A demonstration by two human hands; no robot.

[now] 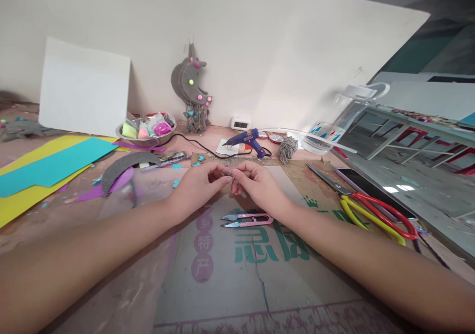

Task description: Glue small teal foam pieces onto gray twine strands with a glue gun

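Observation:
Above the printed cardboard sheet, my left hand (202,188) and my right hand (260,185) meet, thumbs and fingertips pinched together. A tiny dark grey piece (229,174) shows between the fingertips; it is too small and too covered to name. Just below the hands lie pink-handled thread snips (247,219), blades toward the left, touched by neither hand. A thin dark line, thread or a crease, runs down the sheet below them. Behind the hands lie a blue glue gun (243,140) and a ball of grey yarn (288,149).
Large scissors (356,200) and a phone (374,190) lie at right. At left are coloured foam sheets (55,168), a grey curved strip (128,168) and a bowl (146,140) of bagged clay. A grey moon ornament (191,84) hangs behind; a clear jug (334,121) stands back right.

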